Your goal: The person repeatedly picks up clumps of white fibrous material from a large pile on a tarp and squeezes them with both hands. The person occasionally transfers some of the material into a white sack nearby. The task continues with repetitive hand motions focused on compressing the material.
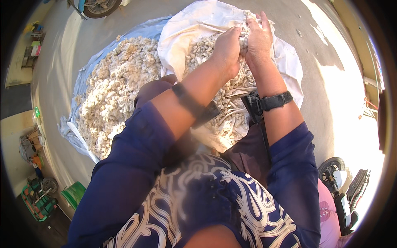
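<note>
Raw cotton bolls [118, 83] lie heaped on a pale blue cloth [80, 90] at the left. Beside the heap, a white cloth sack [181, 29] lies spread wide, with more raw cotton [228, 121] inside. My left hand [229, 51] and my right hand [260, 38] are close together over the sack's far right part. Between them is a clump of raw cotton [244, 38], partly hidden by the palms and fingers. The left fingers are mostly out of sight; the right fingers point away from me, bent around some cotton. Black straps are on both forearms.
A wheel [100, 4] stands on the concrete floor at the top left. Green-framed equipment [40, 198] and a green round container [73, 194] are at the lower left. At the lower right are a wheeled vehicle [333, 173] and a pink item [328, 214].
</note>
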A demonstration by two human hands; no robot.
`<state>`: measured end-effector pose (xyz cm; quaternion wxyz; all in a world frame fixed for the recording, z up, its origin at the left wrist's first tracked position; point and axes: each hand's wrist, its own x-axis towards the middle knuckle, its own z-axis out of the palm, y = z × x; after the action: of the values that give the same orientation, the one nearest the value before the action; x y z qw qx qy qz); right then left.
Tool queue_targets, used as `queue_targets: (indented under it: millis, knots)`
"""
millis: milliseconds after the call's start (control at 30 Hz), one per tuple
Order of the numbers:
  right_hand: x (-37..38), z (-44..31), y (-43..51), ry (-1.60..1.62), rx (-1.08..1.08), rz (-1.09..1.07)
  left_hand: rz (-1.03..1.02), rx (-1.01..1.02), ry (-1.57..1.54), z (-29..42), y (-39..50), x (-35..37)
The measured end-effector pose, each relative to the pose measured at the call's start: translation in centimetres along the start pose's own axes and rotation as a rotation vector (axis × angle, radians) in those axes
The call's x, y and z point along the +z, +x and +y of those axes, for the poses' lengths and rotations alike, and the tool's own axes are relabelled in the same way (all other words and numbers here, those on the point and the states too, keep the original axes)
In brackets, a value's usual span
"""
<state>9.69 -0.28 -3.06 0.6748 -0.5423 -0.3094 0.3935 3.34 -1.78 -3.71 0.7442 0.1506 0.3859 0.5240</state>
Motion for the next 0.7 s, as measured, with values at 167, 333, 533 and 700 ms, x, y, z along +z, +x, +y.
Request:
queue_targets:
  millis: [167, 333, 533, 700]
  knots:
    - [0.0, 1.7, -2.7, -0.235, -0.168, -0.174, -0.2, 0.142, -0.091, 2.3, 1.2, -0.8]
    - [-0.3, 0.8, -0.8, -0.158, 0.017, -0.083, -0.043, -0.013, 0.005, 0.2, -0.3, -0.4]
    - [0.1, 1.4, -2.8, -0.276, 0.027, -0.268, -0.076, 0.007, -0.09, 1.8, 0.8, -1.1]
    - [0.0, 1.2, -2.0, -0.094, -0.011, -0.128, -0.104, -0.02, 0.002, 0.8, -0.1, -0.9]
